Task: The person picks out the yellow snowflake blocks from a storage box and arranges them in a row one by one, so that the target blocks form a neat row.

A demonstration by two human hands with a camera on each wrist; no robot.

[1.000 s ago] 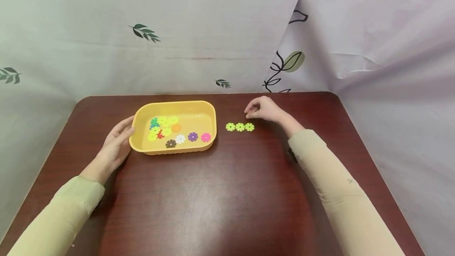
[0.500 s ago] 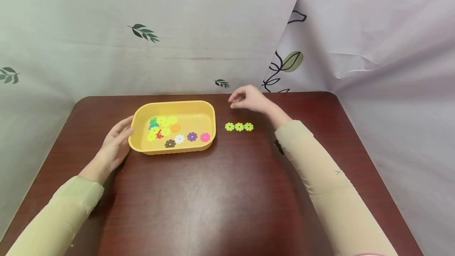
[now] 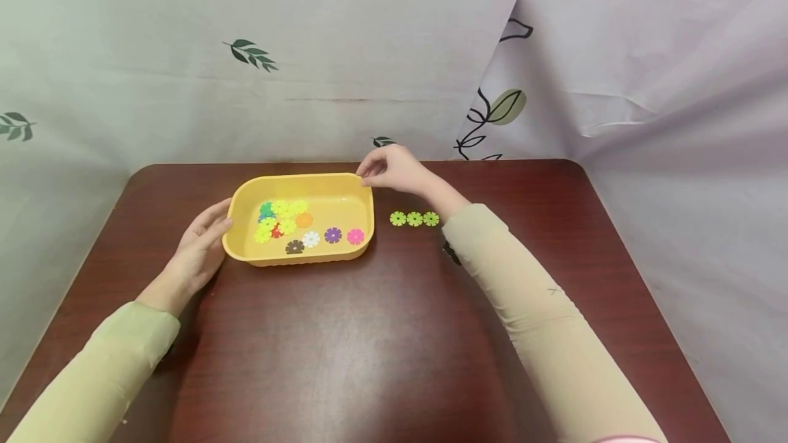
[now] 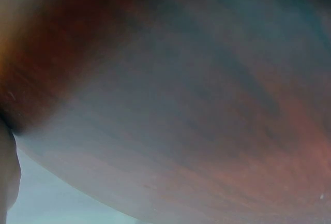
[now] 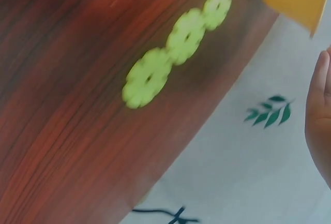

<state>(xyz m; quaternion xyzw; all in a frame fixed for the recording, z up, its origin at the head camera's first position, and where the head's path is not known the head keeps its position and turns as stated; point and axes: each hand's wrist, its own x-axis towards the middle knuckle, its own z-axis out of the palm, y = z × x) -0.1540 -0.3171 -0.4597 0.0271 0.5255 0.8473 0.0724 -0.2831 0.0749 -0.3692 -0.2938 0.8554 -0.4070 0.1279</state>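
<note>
My left hand (image 3: 200,248) holds the left end of a yellow plastic tray (image 3: 246,255), thumb at the rim and fingers along the outer wall. Inside the tray lie several flower-shaped plastic discs (image 3: 286,227), mostly yellow at the left, with a brown, a white, a purple and a pink one along the near side. My right hand (image 3: 397,169) is at the tray's far right corner, fingers loosely bent; no disc shows in it. Whether it touches the rim I cannot tell. Three joined yellow-green discs (image 3: 415,219) lie in a row on the table, right of the tray.
The dark red wooden table (image 3: 345,333) extends toward me and to both sides. Pale cloth (image 3: 345,53) printed with leaves hangs behind its far edge. The left wrist view is mostly blurred tabletop (image 4: 207,131).
My right hand has moved left, from above the row of joined discs to the tray's far right corner. The left hand, tray and discs stay in place.
</note>
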